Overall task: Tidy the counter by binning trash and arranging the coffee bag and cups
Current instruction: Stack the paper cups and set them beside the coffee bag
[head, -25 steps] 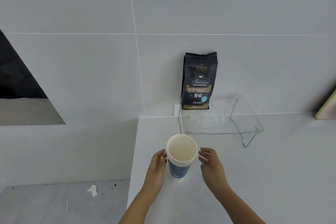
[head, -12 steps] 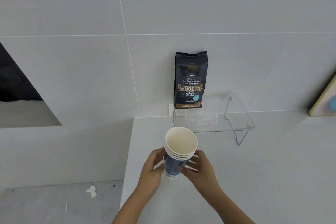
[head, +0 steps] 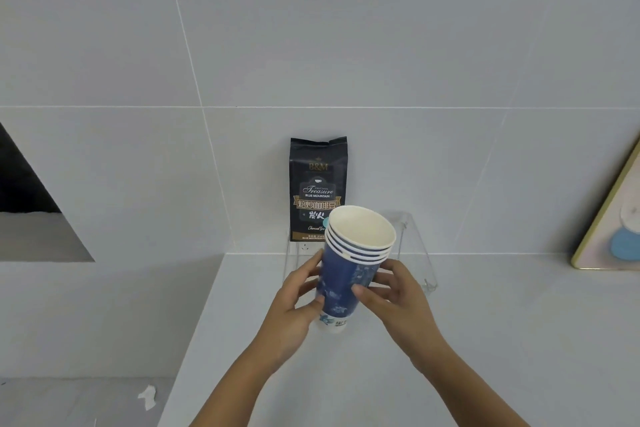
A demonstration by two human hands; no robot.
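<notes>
A stack of several blue paper cups [head: 346, 274] with white insides is held up off the white counter [head: 485, 340], tilted with its mouth toward the upper right. My left hand [head: 294, 308] grips the stack's left side and base. My right hand [head: 394, 295] grips its right side. Behind the cups a black coffee bag [head: 317, 180] stands upright on a clear acrylic riser [head: 415, 253] against the tiled wall; the cups hide the bag's lower right corner.
The counter's left edge drops to a grey floor where a scrap of white paper [head: 147, 397] lies. A framed picture [head: 613, 218] leans against the wall at the far right. A dark opening [head: 20, 184] is in the wall at left.
Both hands closed on the cup stack and lifted it off the counter, up and toward the riser, tilting it. The view shifted left.
</notes>
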